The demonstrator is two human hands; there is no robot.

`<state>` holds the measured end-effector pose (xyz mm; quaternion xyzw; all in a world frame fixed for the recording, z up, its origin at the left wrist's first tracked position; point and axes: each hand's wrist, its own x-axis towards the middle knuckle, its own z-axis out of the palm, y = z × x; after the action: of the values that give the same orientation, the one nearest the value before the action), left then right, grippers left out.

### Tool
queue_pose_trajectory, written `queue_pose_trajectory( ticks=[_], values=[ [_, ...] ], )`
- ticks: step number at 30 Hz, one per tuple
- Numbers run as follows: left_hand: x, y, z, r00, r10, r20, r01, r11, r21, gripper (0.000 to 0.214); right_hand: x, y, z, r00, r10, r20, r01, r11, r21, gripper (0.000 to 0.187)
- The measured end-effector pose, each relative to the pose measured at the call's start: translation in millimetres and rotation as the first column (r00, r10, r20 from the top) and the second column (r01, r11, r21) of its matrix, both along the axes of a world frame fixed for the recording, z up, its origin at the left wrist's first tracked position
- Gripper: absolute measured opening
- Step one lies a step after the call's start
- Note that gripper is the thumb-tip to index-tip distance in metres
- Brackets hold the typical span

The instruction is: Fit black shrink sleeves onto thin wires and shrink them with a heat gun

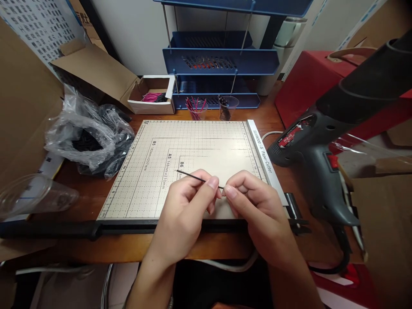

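Observation:
My left hand (188, 201) and my right hand (254, 201) meet above the near edge of a beige paper cutter board (154, 171). Both pinch a thin black wire (189, 175) between thumb and fingers. The wire's free end sticks out to the left over the printed grid. The fingertips of the two hands nearly touch where they grip it.
A heat gun (315, 146) stands at the right beside a red case (309, 81). Two clear cups (197, 108) with wire pieces, a small white box (154, 95) and a blue tray rack (222, 60) sit behind. Crumpled plastic bags (90, 133) lie left.

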<state>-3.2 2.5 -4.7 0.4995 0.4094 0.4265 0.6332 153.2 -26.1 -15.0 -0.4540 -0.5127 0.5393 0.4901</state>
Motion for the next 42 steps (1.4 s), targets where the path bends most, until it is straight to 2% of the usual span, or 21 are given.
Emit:
queue_pose_trajectory(
  ticks=[14, 20, 29, 38, 42],
  values=[
    [1.9, 0.0, 2.5, 0.997, 0.025, -0.077, -0.024, 1.000, 0.014, 0.030, 0.2, 0.1, -0.2, 0.993, 0.027, -0.113, -0.031, 0.999, -0.032, 0.032],
    [0.6, -0.6, 5.3, 0.994, -0.021, -0.110, 0.029, 0.997, 0.067, 0.035, 0.9, 1.3, -2.0, 0.993, 0.048, -0.106, -0.053, 0.998, -0.043, 0.034],
    [2.3, -0.7, 5.8, 0.998, -0.011, -0.068, 0.012, 1.000, 0.019, 0.035, 1.3, 1.0, -2.0, 0.992, 0.047, -0.117, -0.054, 0.997, -0.056, 0.035],
    [2.6, -0.2, 6.6, 0.999, -0.048, -0.019, 0.048, 0.998, -0.038, 0.029, 0.8, 0.4, -3.1, 0.988, 0.051, -0.147, -0.063, 0.995, -0.075, 0.034],
    [0.9, -2.0, 5.8, 0.998, -0.064, -0.009, 0.064, 0.997, -0.034, 0.038, 1.2, -0.5, -2.2, 0.982, 0.052, -0.181, -0.064, 0.996, -0.062, 0.035]
  ],
)
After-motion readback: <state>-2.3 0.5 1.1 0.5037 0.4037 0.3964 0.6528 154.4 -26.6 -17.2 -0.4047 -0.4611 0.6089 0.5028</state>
